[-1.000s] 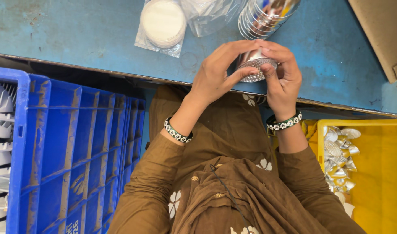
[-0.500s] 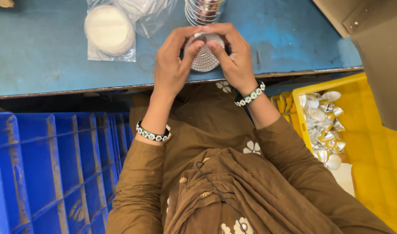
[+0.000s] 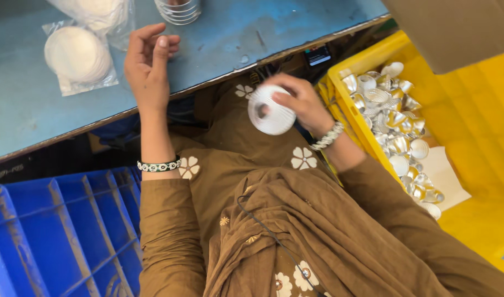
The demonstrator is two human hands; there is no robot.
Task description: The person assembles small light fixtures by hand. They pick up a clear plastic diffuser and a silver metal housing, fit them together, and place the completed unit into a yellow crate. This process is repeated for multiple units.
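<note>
Foil cups point(image 3: 395, 129) in crate point(image 3: 483, 220), right of table point(image 3: 219, 44).

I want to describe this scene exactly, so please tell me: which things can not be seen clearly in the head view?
- Stack of shiny cups on the blue table: cut off by the top edge.
- Round white piece in the right hand: fingers cover part; its kind is unclear.
- Left hand: nothing visibly held; the palm faces away.
- Yellow crate of small foil cups: partly hidden by a cardboard flap.
</note>
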